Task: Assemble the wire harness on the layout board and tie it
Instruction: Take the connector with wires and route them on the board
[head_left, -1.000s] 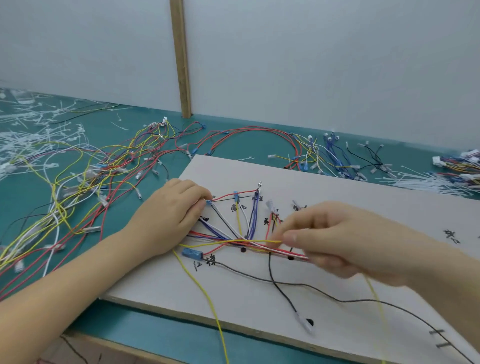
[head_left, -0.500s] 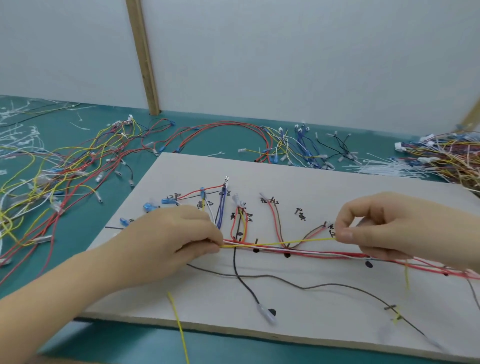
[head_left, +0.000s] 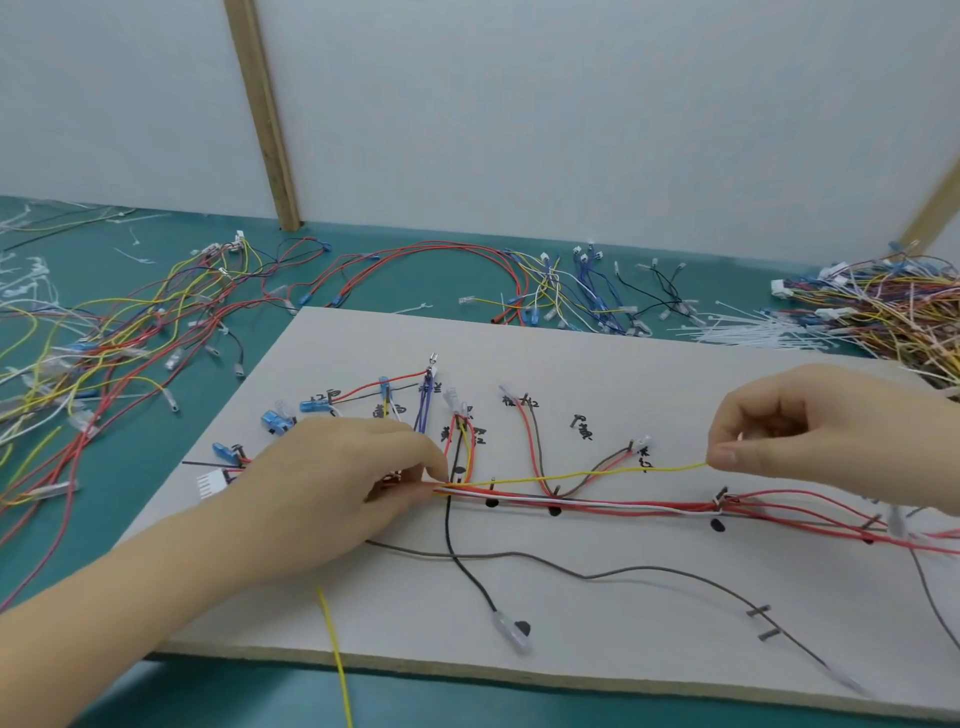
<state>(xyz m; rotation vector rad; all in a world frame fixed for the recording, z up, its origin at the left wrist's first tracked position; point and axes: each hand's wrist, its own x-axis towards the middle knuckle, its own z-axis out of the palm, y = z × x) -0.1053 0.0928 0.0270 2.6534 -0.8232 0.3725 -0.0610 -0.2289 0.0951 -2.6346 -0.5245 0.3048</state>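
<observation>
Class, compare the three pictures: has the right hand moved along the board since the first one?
Yes. The right hand, pinching the yellow wire, has travelled rightward along the layout board, away from the left hand.

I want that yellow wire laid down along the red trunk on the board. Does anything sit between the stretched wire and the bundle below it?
Nothing visible does. The yellow wire is stretched between the left hand and right hand, just above the red bundle. Only bare layout board and one brown-and-red branch lie between.

Pale layout board (head_left: 597, 613) flat on teal bench, inked labels and black dots, red-and-white wire bundle (head_left: 623, 504) running along it, branches fanning to blue terminals, yellow wire (head_left: 587, 473) stretched taut above bundle
</observation>
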